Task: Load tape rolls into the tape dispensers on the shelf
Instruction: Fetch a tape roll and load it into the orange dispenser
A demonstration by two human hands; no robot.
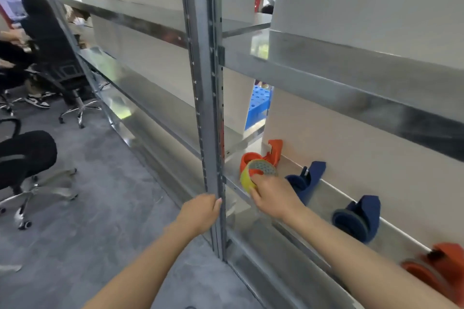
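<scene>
Left hand curled round the shelf post, bracing. Right hand pinches the tape roll by its rim, just at the far orange dispenser. Roll likely light, stiff, slick-sided; a grip across rim and core should hold.

No legible text, brands or numbers, distant monitor possibly carrying writing, too blurred to read
</scene>
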